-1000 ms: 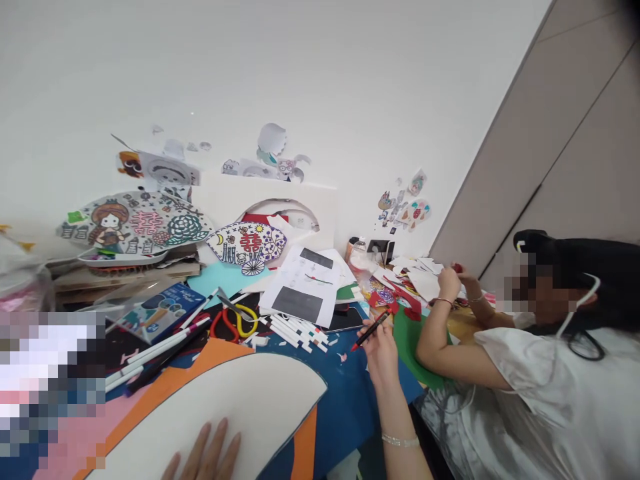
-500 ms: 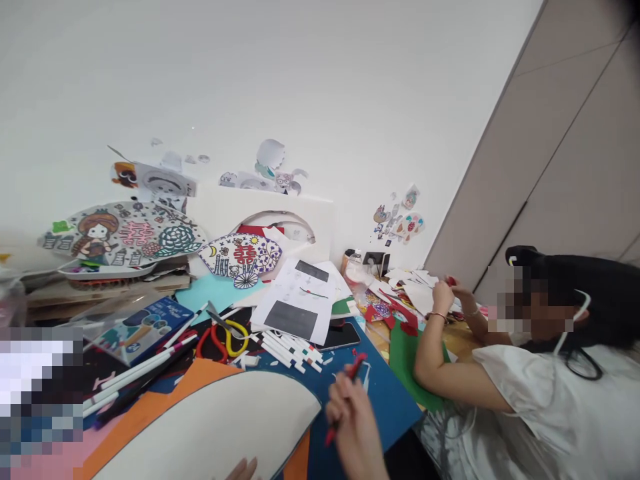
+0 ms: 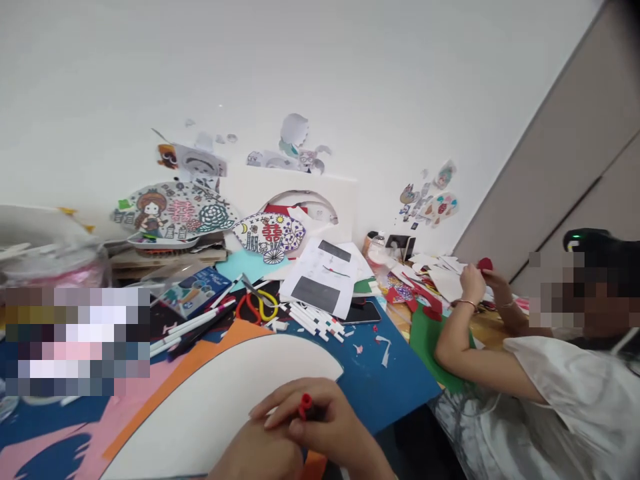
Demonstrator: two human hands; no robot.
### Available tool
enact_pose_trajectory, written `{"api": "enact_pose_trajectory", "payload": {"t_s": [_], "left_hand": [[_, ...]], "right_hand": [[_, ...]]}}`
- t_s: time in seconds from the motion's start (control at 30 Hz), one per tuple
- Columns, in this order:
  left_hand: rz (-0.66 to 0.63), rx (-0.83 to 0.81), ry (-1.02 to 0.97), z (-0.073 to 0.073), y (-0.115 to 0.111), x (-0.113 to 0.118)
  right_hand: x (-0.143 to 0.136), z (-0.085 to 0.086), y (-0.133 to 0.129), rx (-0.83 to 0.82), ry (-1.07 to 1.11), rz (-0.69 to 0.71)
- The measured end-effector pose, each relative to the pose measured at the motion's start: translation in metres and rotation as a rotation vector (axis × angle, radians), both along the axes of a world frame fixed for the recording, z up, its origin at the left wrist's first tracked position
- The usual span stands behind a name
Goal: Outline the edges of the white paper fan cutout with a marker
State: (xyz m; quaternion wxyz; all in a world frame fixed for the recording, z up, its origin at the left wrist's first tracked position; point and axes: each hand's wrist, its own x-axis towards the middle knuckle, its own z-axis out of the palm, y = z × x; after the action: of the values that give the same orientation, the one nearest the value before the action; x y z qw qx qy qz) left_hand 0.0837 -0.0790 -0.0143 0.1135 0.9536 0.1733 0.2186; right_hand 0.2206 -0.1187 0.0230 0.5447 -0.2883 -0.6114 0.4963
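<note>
A small red rolled piece (image 3: 305, 404) is held between the thumb and fingers of my right hand (image 3: 325, 417). The fingertips of that hand rest over the back of my left hand (image 3: 263, 450), which is at the bottom centre; its fingers are mostly hidden. Beneath both hands lies a large white fan-shaped board (image 3: 215, 393) with a dark outline. Orange paper (image 3: 240, 333) shows around the board's edge, on top of the blue mat (image 3: 375, 387).
Scissors (image 3: 257, 307), white sticks (image 3: 315, 320), a phone (image 3: 361, 313) and a printed sheet (image 3: 320, 280) lie behind the board. Decorated fans (image 3: 273, 233) lean near the wall. At the right, a person (image 3: 550, 380) in white holds something red over green paper (image 3: 425, 340).
The view has swung left. My right hand has come in from the right with the red piece and now overlaps my left hand, which shows more than before.
</note>
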Motion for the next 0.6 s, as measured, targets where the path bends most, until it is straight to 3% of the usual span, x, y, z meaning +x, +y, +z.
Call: {"api": "enact_pose_trajectory", "payload": {"t_s": [0.1, 0.27, 0.6], "left_hand": [[0.024, -0.056, 0.051, 0.006, -0.004, 0.012], [0.121, -0.088, 0.056, 0.021, -0.013, 0.009], [0.06, 0.013, 0.025, 0.03, -0.019, -0.001]], "right_hand": [[0.004, 0.003, -0.001, 0.085, -0.094, 0.019], [0.009, 0.003, -0.005, 0.237, -0.13, -0.16], [0.008, 0.001, -0.008, 0.414, -0.193, -0.225]]}}
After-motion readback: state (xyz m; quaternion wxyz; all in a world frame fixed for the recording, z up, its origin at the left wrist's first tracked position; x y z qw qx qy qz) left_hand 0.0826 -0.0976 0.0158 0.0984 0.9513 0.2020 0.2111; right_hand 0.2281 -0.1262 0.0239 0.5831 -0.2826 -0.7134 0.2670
